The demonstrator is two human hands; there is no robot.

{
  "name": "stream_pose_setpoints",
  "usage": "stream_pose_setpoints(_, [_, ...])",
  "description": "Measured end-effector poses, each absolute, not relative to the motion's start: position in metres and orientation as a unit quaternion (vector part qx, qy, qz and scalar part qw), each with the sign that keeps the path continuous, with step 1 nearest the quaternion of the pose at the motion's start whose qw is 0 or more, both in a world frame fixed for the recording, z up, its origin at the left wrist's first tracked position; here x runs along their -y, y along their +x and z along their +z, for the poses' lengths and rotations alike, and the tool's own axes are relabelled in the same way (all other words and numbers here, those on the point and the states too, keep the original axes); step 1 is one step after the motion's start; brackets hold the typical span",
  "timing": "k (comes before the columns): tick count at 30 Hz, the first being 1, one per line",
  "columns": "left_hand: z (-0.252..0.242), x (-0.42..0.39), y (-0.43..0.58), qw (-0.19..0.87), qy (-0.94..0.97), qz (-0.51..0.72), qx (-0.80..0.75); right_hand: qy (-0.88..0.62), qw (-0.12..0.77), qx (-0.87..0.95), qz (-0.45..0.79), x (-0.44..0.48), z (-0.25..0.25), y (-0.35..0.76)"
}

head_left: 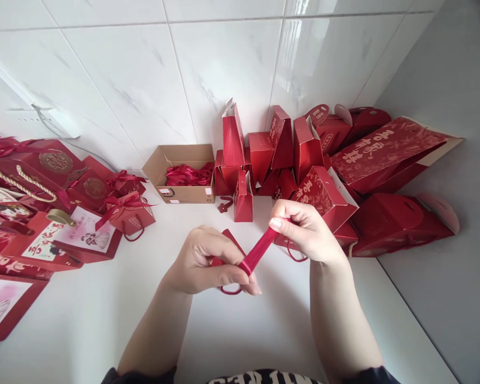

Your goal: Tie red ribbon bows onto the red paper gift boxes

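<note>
A dark red ribbon (260, 249) is stretched between my two hands above the white table. My left hand (214, 261) pinches its lower end between thumb and fingers. The upper end is gripped by the thumb and forefinger of my right hand (304, 232). Beneath my left hand lies a small red gift box (232, 237), mostly hidden, with a red cord handle (231, 291) showing below the fingers. Close to my right wrist another red cord loop (296, 253) hangs from a box partly covered by that hand.
A cardboard box (188, 194) holding red ribbons stands by the tiled wall. Several red gift boxes (234, 138) are stacked behind my hands and to the right, near a grey panel (444, 176). At left, a ribbon-tied box (131, 216) stands beside several decorated red boxes (92, 234).
</note>
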State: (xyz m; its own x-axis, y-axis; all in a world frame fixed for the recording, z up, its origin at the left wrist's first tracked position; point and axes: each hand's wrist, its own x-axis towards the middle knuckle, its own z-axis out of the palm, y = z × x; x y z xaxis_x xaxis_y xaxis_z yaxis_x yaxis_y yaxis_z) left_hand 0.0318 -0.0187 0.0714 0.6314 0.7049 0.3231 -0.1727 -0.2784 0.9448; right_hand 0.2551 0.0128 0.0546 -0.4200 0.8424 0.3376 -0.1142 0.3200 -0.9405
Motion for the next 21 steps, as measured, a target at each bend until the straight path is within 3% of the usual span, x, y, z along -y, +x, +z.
stream_pose_setpoints(6, [0.074, 0.012, 0.031, 0.591, 0.535, 0.493, -0.349, -0.37, 0.422, 0.706, 0.433, -0.02, 0.05, 0.246])
stream_pose_setpoints(9, [0.075, 0.003, 0.036, 0.574, 0.493, 0.476, -0.448, -0.391, 0.405, 0.739, 0.371, -0.018, 0.052, 0.239])
stream_pose_setpoints(14, [0.07, -0.002, 0.041, 0.599, 0.514, 0.429, -0.439, -0.328, 0.386, 0.812, 0.289, -0.009, 0.053, 0.223])
stream_pose_setpoints(21, [0.069, 0.002, 0.039, 0.616, 0.558, 0.381, -0.406, -0.374, 0.389, 0.811, 0.224, -0.007, 0.046, 0.214])
